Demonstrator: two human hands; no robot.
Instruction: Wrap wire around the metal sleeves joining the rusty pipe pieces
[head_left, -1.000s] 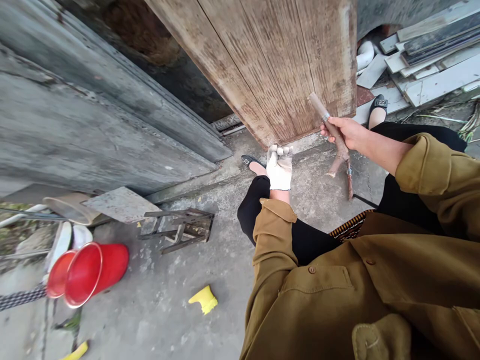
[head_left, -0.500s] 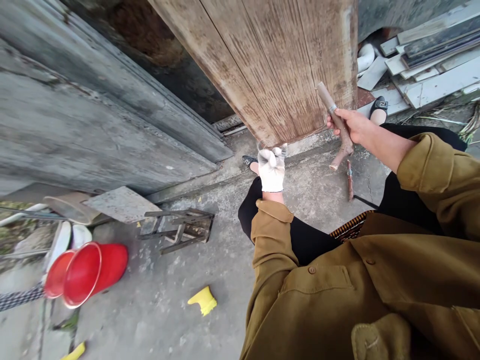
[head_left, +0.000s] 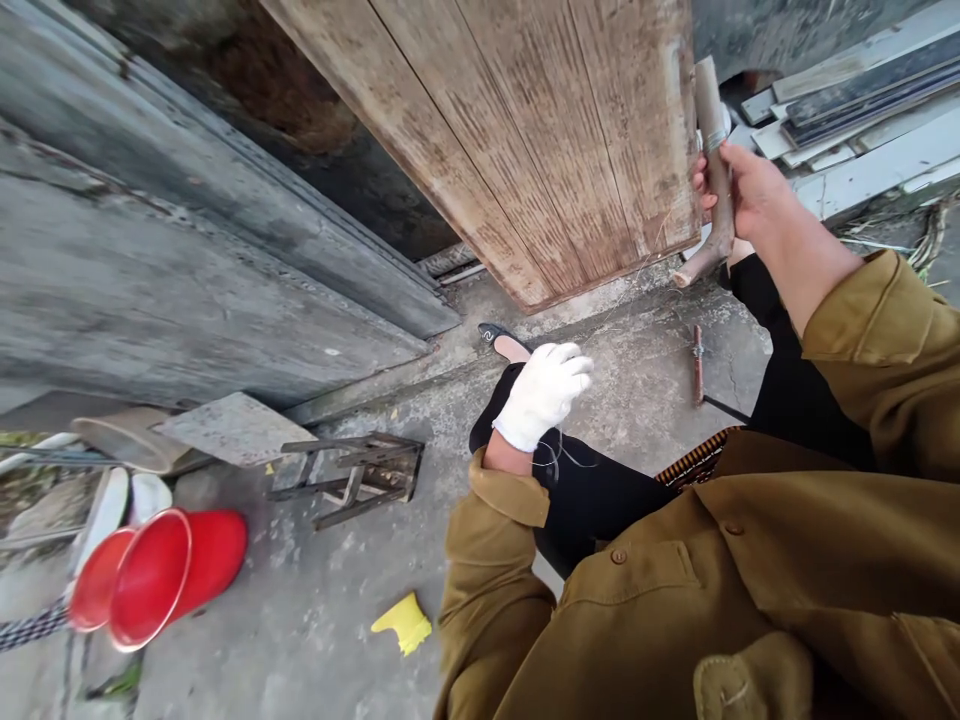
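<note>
My right hand (head_left: pixel 750 190), bare, is wrapped round a crooked wooden branch (head_left: pixel 721 205) with a bent lower end. Grey wire (head_left: pixel 716 140) is wound about the branch just above my fingers. My left hand (head_left: pixel 546 392) wears a white knitted glove, its fingers curled in over my left thigh. Below the glove hang loops of thin wire (head_left: pixel 556 462) that it seems to grip; the pinch itself is hidden. On the concrete between my legs is a short reddish-brown stick (head_left: pixel 698 365), also bound with wire, beside a thin black rod (head_left: pixel 724 408).
A wooden plank panel (head_left: pixel 555 150) stands before me, near my feet. To the left are a small wooden stool (head_left: pixel 367 475), red buckets (head_left: pixel 214 560) and a yellow scrap (head_left: pixel 405 622). Stacked boards (head_left: pixel 877 110) lie at the right.
My right hand has moved up and to the right with the branch, which now stands more upright. The gloved left hand has drawn back toward my body and turned, the wire trailing below it.
</note>
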